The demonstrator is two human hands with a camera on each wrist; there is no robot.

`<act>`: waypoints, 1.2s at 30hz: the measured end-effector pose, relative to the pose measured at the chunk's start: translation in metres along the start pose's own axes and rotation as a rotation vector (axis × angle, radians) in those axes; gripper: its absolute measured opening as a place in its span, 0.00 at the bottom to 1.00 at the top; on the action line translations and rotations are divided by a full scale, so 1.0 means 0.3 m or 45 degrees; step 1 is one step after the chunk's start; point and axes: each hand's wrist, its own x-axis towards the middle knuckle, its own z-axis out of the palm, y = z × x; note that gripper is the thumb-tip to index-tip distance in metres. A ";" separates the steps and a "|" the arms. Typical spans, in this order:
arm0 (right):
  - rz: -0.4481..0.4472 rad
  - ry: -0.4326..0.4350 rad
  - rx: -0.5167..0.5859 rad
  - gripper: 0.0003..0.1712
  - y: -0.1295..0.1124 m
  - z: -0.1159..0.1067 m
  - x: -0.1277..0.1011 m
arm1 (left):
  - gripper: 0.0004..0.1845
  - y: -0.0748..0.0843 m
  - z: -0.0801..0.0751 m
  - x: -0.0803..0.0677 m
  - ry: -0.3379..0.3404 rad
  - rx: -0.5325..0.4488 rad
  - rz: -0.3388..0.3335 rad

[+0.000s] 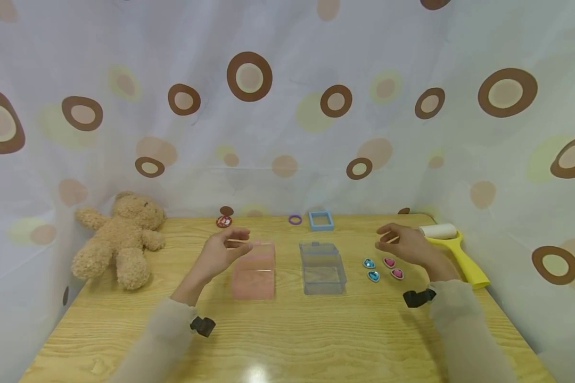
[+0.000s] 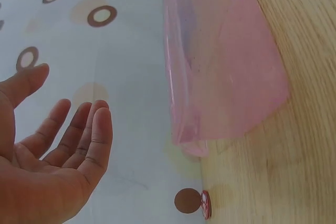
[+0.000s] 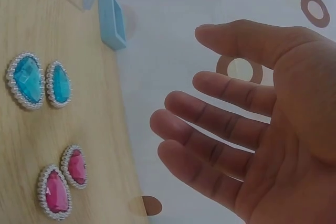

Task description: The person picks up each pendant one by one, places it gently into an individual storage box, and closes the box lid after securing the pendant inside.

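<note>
**Gems untouched, both boxes empty**

L hand (image 1: 225,250) hovers, fingers loose, holding nothing, just left of pink box (image 1: 254,271). R hand (image 1: 404,246) likewise empty, fingers apart, over the four gems (image 1: 383,268), well right of pink box. Clear box (image 1: 322,267) sits between. Nothing picked up yet.

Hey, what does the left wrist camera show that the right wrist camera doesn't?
Only the left wrist view shows the pink box, the small red disc at the table's edge, and the open left hand. Only the right wrist view shows two blue gems, two pink gems, the blue frame and the open right hand. Both show the wooden table and the circle-patterned curtain.
</note>
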 end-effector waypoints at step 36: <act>0.139 -0.091 0.193 0.23 0.094 0.167 0.038 | 0.19 0.019 0.337 -0.005 -0.064 -0.129 -0.013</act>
